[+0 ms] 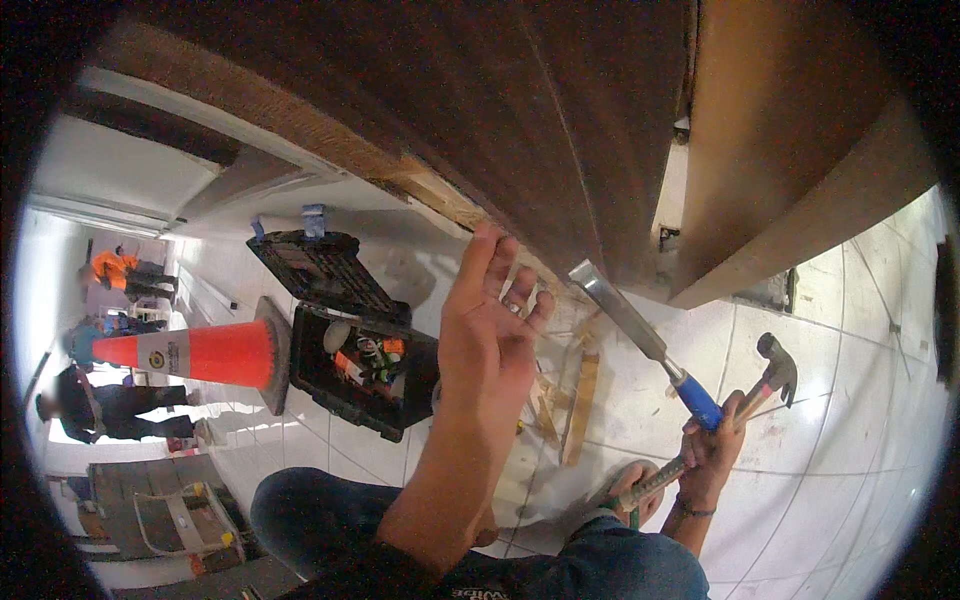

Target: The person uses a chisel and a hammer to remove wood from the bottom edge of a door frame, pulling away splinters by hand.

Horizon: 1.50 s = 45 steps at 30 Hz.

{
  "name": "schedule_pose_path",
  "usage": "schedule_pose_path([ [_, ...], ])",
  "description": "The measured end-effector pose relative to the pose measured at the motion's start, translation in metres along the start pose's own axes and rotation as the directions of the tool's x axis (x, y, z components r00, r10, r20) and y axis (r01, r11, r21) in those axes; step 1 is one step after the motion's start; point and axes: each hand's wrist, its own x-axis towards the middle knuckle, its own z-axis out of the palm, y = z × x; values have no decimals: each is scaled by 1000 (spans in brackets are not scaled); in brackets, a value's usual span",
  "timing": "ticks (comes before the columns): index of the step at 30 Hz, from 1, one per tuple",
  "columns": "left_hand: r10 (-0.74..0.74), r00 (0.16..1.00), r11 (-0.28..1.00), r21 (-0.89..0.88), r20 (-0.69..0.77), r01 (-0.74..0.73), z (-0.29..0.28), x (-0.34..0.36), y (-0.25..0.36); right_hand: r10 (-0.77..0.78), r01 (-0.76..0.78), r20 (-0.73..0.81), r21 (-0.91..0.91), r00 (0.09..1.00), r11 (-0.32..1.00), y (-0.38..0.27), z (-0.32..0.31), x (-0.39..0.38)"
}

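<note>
My right hand (710, 452) is closed around two tools at once. One is a wood chisel (640, 335) with a blue handle, its flat steel blade pointing up toward the wood. A claw hammer (778, 372) is the other, its head out to the right and its long handle running down-left past my leg. My left hand (492, 325) is raised, fingers apart and slightly curled, with no tool in it. Its index fingertip is at the edge of a dark wooden panel (520, 130), beside a pale, chipped-out strip (445, 197); whether it presses there I cannot tell.
Wood offcuts (580, 405) lie on white floor tiles (780, 440). Left of my arm stands an open black toolbox (350, 415) with assorted items inside. Beyond it are an orange traffic cone (225, 352), a person in dark clothes (110, 405) and another in orange (118, 268).
</note>
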Motion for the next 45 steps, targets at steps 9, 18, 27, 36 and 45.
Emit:
schedule_pose_path([
  [9,-21,999,999,-32,-31,20,-11,7,-18,15,-24,145,60,989,998,-8,-2,0],
  [18,-91,996,975,-204,4,90,-8,5,-19,10,-29,219,83,976,996,-11,-4,0],
  [27,-405,889,731,-509,213,454,-5,6,1,45,-57,141,78,989,995,-9,-2,1],
  [36,-445,771,396,-673,455,625,-2,13,-5,43,-53,157,56,987,997,-11,0,0],
  [45,-426,782,338,-722,454,603,5,20,-3,24,-30,145,39,989,999,-11,4,1],
])
